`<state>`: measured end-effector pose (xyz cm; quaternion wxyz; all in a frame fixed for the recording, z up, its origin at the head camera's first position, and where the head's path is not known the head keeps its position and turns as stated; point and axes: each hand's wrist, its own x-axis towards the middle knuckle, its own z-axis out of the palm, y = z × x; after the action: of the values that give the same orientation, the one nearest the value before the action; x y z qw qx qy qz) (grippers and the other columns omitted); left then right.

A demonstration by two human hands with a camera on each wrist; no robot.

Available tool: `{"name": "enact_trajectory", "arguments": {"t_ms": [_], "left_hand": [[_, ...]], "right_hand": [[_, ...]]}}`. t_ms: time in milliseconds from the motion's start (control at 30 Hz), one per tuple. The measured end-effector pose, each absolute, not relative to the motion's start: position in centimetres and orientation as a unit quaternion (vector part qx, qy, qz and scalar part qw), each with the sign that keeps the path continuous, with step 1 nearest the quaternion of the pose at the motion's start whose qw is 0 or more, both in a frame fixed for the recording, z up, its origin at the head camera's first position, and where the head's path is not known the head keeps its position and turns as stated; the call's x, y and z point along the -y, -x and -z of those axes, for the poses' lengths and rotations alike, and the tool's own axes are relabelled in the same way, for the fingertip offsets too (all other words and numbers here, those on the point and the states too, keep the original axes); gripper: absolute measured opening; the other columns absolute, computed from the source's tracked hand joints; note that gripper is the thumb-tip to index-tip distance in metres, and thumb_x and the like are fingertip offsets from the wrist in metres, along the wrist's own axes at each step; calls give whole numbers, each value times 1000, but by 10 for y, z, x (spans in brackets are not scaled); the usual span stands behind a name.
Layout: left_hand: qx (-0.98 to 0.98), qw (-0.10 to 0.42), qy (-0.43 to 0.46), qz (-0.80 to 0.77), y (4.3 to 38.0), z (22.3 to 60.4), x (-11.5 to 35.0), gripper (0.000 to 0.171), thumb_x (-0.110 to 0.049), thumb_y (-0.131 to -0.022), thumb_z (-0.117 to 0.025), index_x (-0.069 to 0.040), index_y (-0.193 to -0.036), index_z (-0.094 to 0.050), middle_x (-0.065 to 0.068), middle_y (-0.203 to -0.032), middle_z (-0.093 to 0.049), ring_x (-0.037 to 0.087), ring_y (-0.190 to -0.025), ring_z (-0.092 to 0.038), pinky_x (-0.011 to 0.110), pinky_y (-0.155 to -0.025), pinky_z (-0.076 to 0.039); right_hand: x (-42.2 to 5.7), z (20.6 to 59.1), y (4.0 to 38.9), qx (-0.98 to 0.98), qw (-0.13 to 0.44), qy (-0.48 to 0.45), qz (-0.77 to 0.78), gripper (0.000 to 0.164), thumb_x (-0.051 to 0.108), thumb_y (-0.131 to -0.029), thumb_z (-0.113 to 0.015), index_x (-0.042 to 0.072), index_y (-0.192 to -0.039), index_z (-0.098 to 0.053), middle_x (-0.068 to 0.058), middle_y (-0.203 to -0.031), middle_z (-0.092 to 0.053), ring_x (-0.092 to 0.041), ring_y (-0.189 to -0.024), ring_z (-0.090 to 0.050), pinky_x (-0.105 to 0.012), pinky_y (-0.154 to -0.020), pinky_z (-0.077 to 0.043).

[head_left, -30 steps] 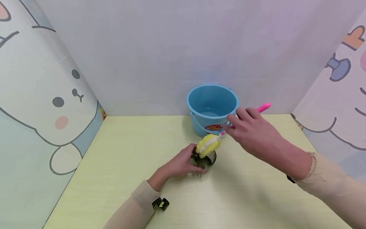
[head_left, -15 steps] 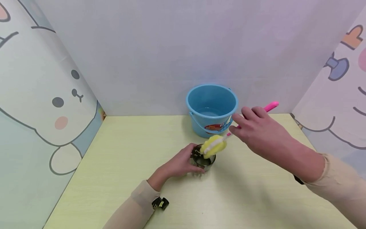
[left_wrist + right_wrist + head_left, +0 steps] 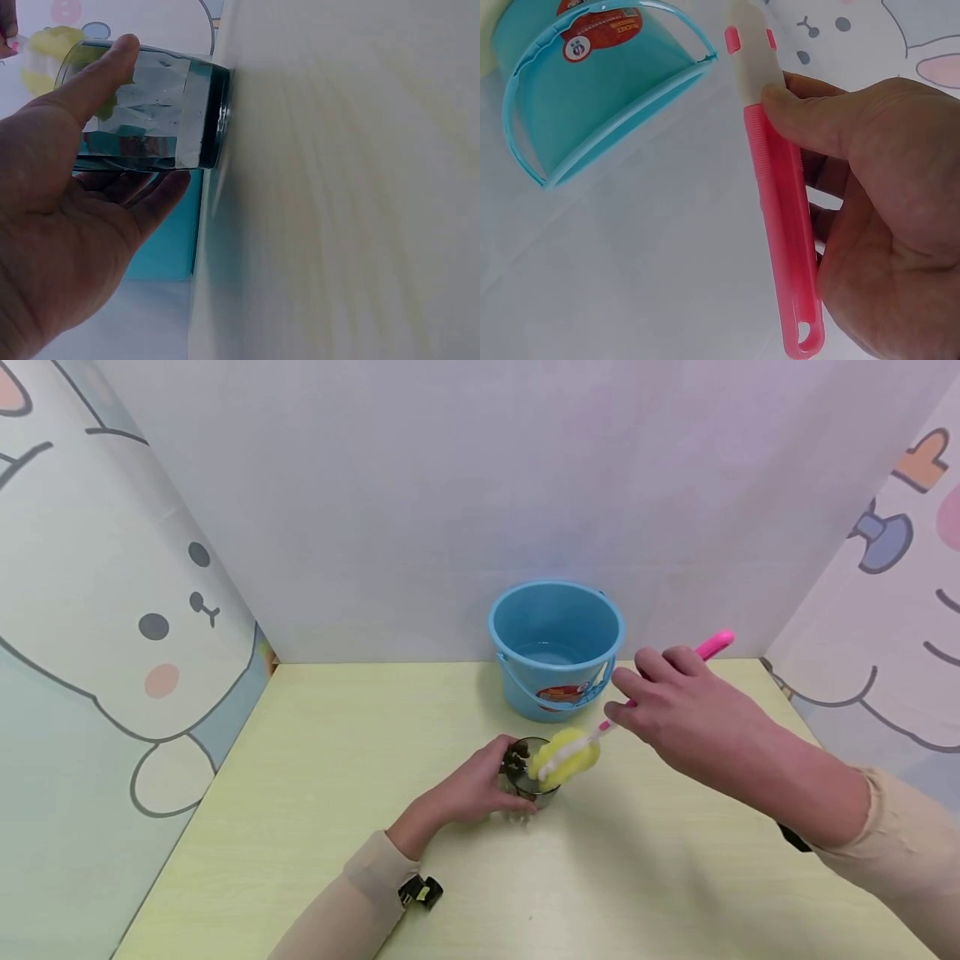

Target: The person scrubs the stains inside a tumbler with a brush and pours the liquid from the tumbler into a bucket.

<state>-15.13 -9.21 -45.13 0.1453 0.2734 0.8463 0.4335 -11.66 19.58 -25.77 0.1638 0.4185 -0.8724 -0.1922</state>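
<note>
Your left hand [image 3: 476, 785] curved its thumb [image 3: 105, 75] and fingers [image 3: 161, 202] around the glass [image 3: 154, 112], which stood on the table [image 3: 337, 752]. Your right hand [image 3: 693, 714], above the table, pinched the brush [image 3: 780, 210] by its pink handle [image 3: 716, 645], the yellow sponge [image 3: 573, 762] slanting down at the glass.

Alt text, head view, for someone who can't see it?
A left hand grips a dark glass on a pale table while a right hand holds a pink-handled yellow sponge brush at its mouth; a blue bucket stands behind.

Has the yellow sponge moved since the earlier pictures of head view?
Yes: in the head view, the yellow sponge has shifted right and slightly lower, judged against the blue bucket.
</note>
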Motion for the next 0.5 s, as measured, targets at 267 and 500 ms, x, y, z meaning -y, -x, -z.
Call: {"name": "enact_trajectory", "arguments": {"t_ms": [267,500], "left_hand": [[-845,143,-275,-436,153,453,93,86,-29,-81,-97,-7,-146,-46,3,-139,-58,17,-129,-56,37,-113,-46],[-844,152,-267,-441,153,454,93,87,-34,-80,-96,-12,-147,-45,-2,-139,-58,13,-128,-56,36,-115,-45]], "right_hand": [[-190,260,117,869,155,-434,180,53,10,-68,-101,17,-115,-78,-8,-99,-55,-29,-88,-46,-45,-78,-40],[-184,269,120,868,153,-444,163,63,14,-65,-103,18,-122,-78,-10,-107,-59,-30,-96,-48,-44,-80,-41]]}}
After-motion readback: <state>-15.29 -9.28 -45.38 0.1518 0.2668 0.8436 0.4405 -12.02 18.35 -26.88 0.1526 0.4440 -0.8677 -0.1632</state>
